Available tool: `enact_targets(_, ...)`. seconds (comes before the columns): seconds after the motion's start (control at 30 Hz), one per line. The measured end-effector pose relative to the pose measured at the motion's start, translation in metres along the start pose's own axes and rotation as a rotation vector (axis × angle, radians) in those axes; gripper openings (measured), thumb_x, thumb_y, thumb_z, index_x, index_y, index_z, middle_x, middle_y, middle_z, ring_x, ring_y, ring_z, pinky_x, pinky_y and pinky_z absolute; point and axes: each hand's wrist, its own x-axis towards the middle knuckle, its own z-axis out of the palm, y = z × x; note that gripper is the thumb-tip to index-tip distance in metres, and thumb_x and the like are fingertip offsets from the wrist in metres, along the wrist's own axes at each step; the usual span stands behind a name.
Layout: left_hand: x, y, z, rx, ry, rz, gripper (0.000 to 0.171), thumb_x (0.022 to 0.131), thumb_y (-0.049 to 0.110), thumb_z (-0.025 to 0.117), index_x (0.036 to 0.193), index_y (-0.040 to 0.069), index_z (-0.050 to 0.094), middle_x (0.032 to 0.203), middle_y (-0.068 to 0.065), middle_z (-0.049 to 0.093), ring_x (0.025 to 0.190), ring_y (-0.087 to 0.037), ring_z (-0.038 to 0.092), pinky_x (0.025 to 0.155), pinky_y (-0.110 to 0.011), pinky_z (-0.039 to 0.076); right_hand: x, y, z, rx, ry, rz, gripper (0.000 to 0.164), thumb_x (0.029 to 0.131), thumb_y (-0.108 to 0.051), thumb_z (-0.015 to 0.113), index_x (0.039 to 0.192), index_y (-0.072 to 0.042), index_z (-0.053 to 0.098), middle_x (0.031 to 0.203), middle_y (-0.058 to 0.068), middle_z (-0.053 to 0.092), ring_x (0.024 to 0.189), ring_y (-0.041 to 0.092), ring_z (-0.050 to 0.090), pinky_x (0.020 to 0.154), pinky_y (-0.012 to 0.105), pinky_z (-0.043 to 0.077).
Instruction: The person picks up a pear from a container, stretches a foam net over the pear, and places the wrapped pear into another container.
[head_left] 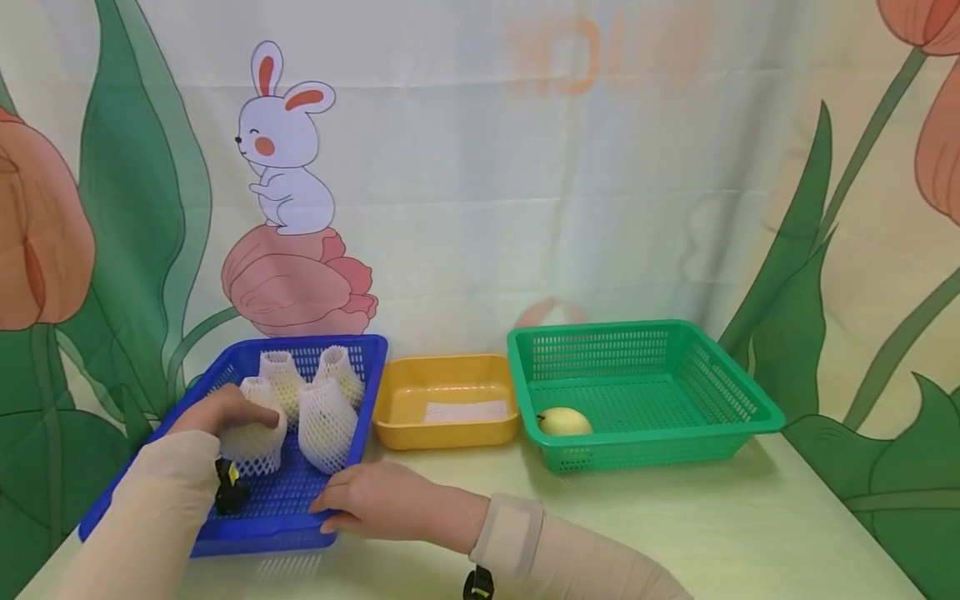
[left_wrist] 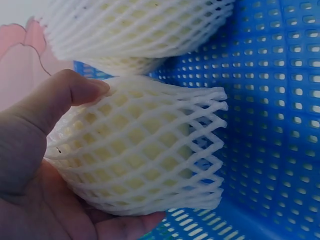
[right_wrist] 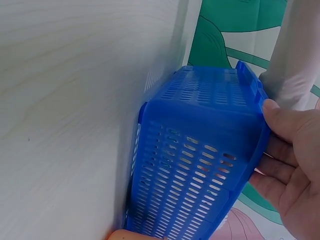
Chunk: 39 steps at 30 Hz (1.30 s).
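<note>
My left hand [head_left: 227, 408] grips a pale yellow pear in a white foam net [left_wrist: 140, 145], with the thumb on one side and fingers on the other. This netted pear sits in the left part of a blue basket [head_left: 262, 543]; the net's open end shows in the left wrist view. Several more foam-netted pears [head_left: 327, 425] stand around it in the same basket. At the basket's near right corner, my right hand [head_left: 382, 500] holds the rim, thumb and fingers on either side of it, as the right wrist view [right_wrist: 295, 150] shows.
A yellow tray [head_left: 450, 435] stands right of the blue basket, with a flattened white foam net [head_left: 467, 411] in it. Farther right is a green basket [head_left: 645, 450] holding one bare pear [head_left: 565, 422]. A printed curtain [head_left: 450, 167] hangs behind the pale table [head_left: 675, 508].
</note>
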Motion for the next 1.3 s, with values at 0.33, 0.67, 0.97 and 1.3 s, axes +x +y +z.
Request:
enact_targets(0.33, 0.004, -0.018, 0.003, -0.028, -0.073, -0.098, 0.090, 0.093, 0.038, 0.066, 0.140, -0.028, 0.029, 0.145, -0.047, 0.038, 0.134, -0.057, 0.042, 0.117, -0.061, 0.039, 0.002, -0.005, 0.003, -0.024, 0.026, 0.023, 0.030, 0.102, -0.033, 0.060, 0.126, -0.020, 0.073, 0.119, -0.013, 0.076, 0.116, -0.001, 0.068, 0.099, 0.005, 0.047)
enact_targets(0.67, 0.015, -0.024, 0.006, -0.043, -0.090, -0.113, 0.098, 0.091, 0.042, 0.073, 0.143, -0.026, 0.026, 0.145, -0.046, 0.036, 0.134, -0.058, 0.039, 0.118, -0.064, 0.036, 0.003, -0.004, 0.009, 0.004, 0.034, 0.017, 0.030, 0.103, -0.032, 0.059, 0.127, -0.020, 0.073, 0.120, -0.012, 0.076, 0.115, -0.001, 0.068, 0.099, 0.005, 0.047)
enact_targets(0.97, 0.014, -0.020, 0.004, 0.084, -0.088, -0.037, 0.095, 0.093, 0.049, 0.070, 0.139, -0.026, 0.034, 0.138, -0.044, 0.045, 0.127, -0.055, 0.047, 0.114, -0.062, 0.042, 0.002, -0.002, 0.009, -0.008, 0.044, 0.004, 0.031, 0.103, -0.033, 0.059, 0.127, -0.019, 0.073, 0.120, -0.011, 0.076, 0.115, 0.001, 0.069, 0.100, 0.007, 0.048)
enact_targets(1.3, 0.003, -0.004, -0.008, 0.155, -0.151, 0.009, 0.098, 0.105, 0.051, 0.046, 0.145, -0.031, 0.010, 0.152, -0.052, 0.014, 0.142, -0.067, 0.024, 0.118, -0.067, 0.034, 0.000, 0.002, 0.003, -0.027, 0.033, -0.003, 0.030, 0.105, -0.032, 0.058, 0.130, -0.020, 0.070, 0.124, -0.011, 0.074, 0.118, 0.001, 0.066, 0.103, 0.008, 0.046)
